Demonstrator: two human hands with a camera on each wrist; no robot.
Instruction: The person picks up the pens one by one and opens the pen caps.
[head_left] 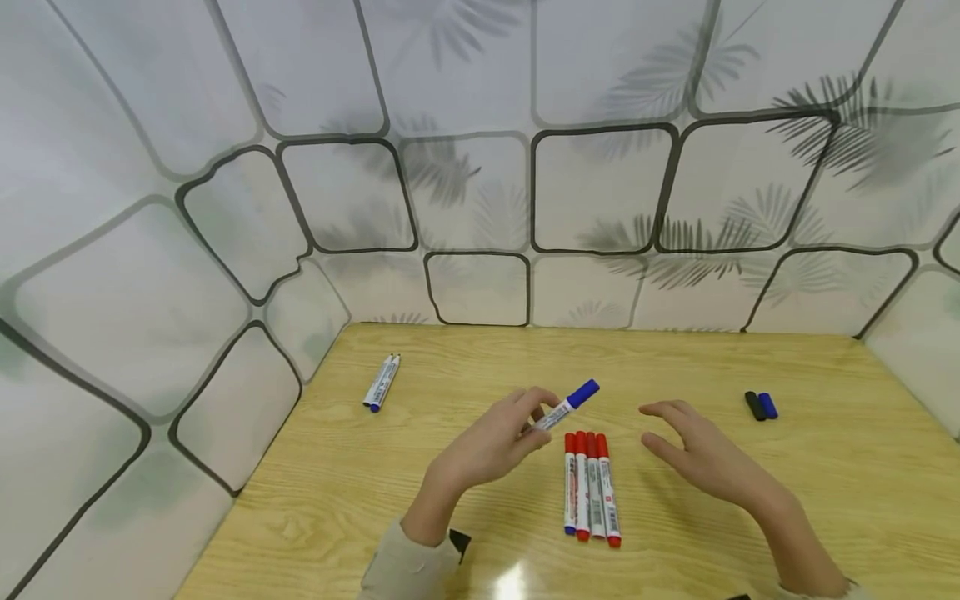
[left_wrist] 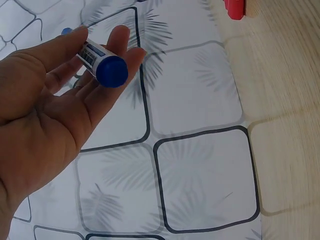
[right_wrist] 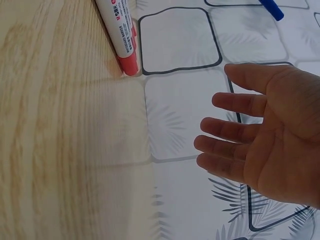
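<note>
My left hand (head_left: 498,437) pinches a whiteboard marker with a white barrel and blue cap (head_left: 582,393) between thumb and fingers. The capped marker tilts up to the right above the table; its blue end (left_wrist: 112,71) faces the left wrist camera. Below and to the right of it, several red-capped markers (head_left: 582,492) lie side by side on the table, caps pointing away from me. To the right of that row hovers my right hand (head_left: 705,454), fingers spread and holding nothing. In the right wrist view its palm (right_wrist: 285,145) shows, with a red-ended marker (right_wrist: 120,35) beyond the fingertips.
Two uncapped white markers (head_left: 382,383) lie together at the back left of the wooden table (head_left: 300,500). A black cap (head_left: 754,406) and a blue cap (head_left: 768,406) lie side by side at the back right. Patterned white walls (head_left: 480,192) stand behind and at the sides.
</note>
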